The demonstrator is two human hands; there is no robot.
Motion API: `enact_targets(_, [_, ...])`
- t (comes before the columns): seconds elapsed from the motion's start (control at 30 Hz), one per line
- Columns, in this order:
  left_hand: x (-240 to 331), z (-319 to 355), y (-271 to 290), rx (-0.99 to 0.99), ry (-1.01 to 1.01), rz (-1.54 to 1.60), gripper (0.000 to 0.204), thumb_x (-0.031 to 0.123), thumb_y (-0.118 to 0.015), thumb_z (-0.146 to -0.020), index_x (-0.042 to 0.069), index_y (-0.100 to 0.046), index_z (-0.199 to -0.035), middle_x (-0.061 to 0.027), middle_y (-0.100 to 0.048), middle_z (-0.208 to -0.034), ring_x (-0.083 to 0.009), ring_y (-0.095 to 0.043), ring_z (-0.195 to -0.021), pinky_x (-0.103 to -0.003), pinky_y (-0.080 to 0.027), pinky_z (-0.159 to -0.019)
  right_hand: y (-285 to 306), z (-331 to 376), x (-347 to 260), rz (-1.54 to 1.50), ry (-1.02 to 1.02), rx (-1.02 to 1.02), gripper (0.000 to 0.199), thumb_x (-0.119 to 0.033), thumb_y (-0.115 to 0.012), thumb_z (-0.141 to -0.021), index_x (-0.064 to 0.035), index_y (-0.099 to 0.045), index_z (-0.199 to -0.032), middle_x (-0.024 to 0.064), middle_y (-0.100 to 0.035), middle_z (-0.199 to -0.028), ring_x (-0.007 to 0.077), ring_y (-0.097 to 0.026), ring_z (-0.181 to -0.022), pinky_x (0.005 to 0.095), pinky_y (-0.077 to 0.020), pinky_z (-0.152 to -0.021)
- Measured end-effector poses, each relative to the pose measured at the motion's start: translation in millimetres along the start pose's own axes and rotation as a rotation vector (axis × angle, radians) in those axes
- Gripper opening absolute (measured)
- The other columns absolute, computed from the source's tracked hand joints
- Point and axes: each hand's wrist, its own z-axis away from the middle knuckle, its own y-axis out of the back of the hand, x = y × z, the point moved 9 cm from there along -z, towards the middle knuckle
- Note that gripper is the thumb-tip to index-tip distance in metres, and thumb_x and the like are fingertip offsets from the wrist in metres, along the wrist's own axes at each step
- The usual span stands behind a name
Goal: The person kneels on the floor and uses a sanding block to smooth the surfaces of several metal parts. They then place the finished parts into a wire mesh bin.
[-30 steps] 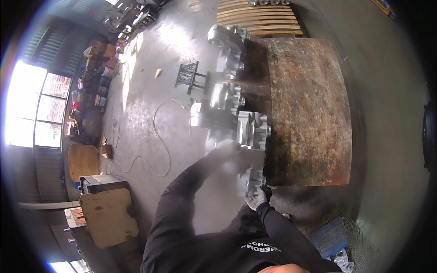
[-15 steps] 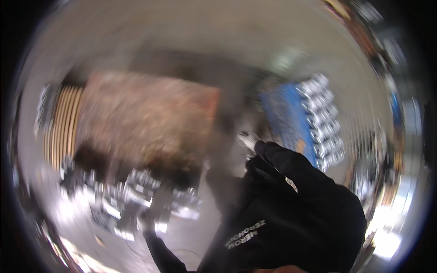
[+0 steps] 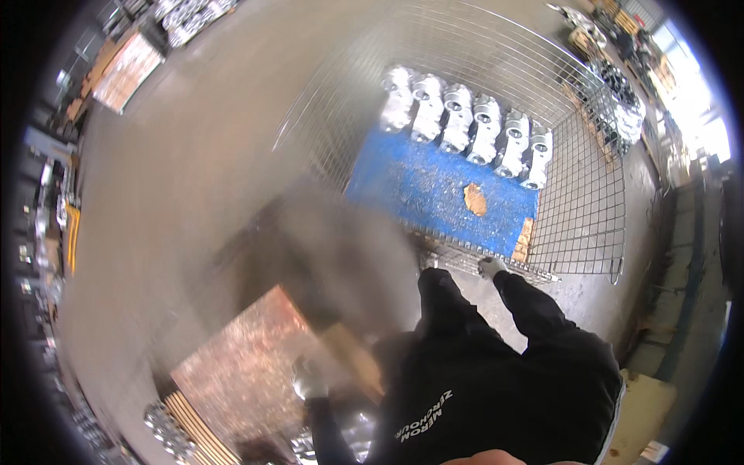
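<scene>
- Right hand (image 3: 490, 267): gloved, resting on the near rim of the wire mesh cage (image 3: 589, 209). The fingers appear curled over the top wire, but the hand is too small to confirm a firm grip.
- Left hand (image 3: 308, 380): gloved, extended down and back over the worn wooden table top (image 3: 240, 372). It is blurred; whether the fingers are open or closed cannot be determined.
- Wire mesh cage: stands on the concrete floor ahead of the person, open at the top. A blue sheet (image 3: 442, 190) covers part of its base.
- Cast metal housings (image 3: 469, 124): six pieces in a single row along the far edge of the blue sheet, touching or nearly touching one another.
- A brown scrap (image 3: 474, 199) lies on the blue sheet, apart from the row.
- Change from half a second ago: that view was heavily smeared, with the cage at upper right and the table at left. The cage now sits in front and is sharp, and the table lies at lower left.
- Change from one second ago: both hands were then at the table edge beside grey castings; the right hand has since moved to the cage rim.
</scene>
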Motion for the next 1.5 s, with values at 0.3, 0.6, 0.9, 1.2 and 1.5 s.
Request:
enact_targets(0.3, [507, -273, -34, 0.146, -0.802, -0.277, 0.045, 0.037, -0.063, -0.097, 0.003, -0.063, -0.126, -0.0208, -0.065, -0.124, -0.0424, -0.059, -0.117, -0.054, -0.045, -0.104, 74, -127, -67, 0.036, -0.079, 0.05, 0.038, -0.04, -0.056, -0.09, -0.0146, -0.076, -0.111, 0.0202, -0.073, -0.108, 0.0413, -0.068, -0.109, 0.0489, -0.0525, -0.095])
enact_targets(0.6, [725, -506, -80, 0.337, -0.72, -0.713, 0.063, 0.052, -0.056, -0.1, 0.004, -0.051, -0.14, -0.021, -0.056, -0.141, -0.0382, -0.053, -0.131, -0.051, -0.041, -0.11, 115, -196, -209, 0.179, 0.186, 0.116, 0.03, -0.031, -0.065, -0.091, -0.0062, -0.074, -0.104, 0.0144, -0.076, -0.092, 0.0314, -0.072, -0.085, 0.0438, -0.0549, -0.079])
enact_targets(0.9, [664, -602, -132, 0.02, -0.422, -0.478, 0.067, 0.063, -0.037, -0.104, 0.008, -0.058, -0.134, -0.0222, -0.072, -0.116, -0.0454, -0.068, -0.107, -0.056, -0.053, -0.087, 271, -35, -163, 0.213, -0.051, 0.51, 0.044, -0.022, -0.073, -0.093, -0.0141, -0.063, -0.134, 0.0093, -0.077, -0.104, 0.0237, -0.075, -0.091, 0.0368, -0.0588, -0.082])
enact_targets(1.2, [701, -568, -120, 0.394, -0.63, -0.772, 0.074, 0.059, -0.044, -0.104, 0.006, -0.037, -0.155, -0.0166, -0.041, -0.16, -0.0378, -0.043, -0.143, -0.051, -0.038, -0.115, 643, 77, -119, 0.653, -0.126, 1.293, 0.089, -0.059, -0.068, -0.091, -0.0044, -0.037, -0.155, 0.0278, -0.053, -0.147, 0.0419, -0.054, -0.134, 0.0494, -0.0457, -0.109])
enact_targets(1.5, [733, -139, -416, -0.304, -0.993, -0.339, 0.079, 0.046, -0.064, -0.091, 0.001, -0.043, -0.153, -0.0238, -0.05, -0.151, -0.0439, -0.045, -0.14, -0.055, -0.032, -0.119, 687, -10, -1, 0.367, 0.152, 0.922, 0.028, -0.026, -0.058, -0.102, 0.0007, -0.053, -0.108, 0.03, -0.068, -0.085, 0.0511, -0.067, -0.084, 0.0584, -0.0518, -0.075])
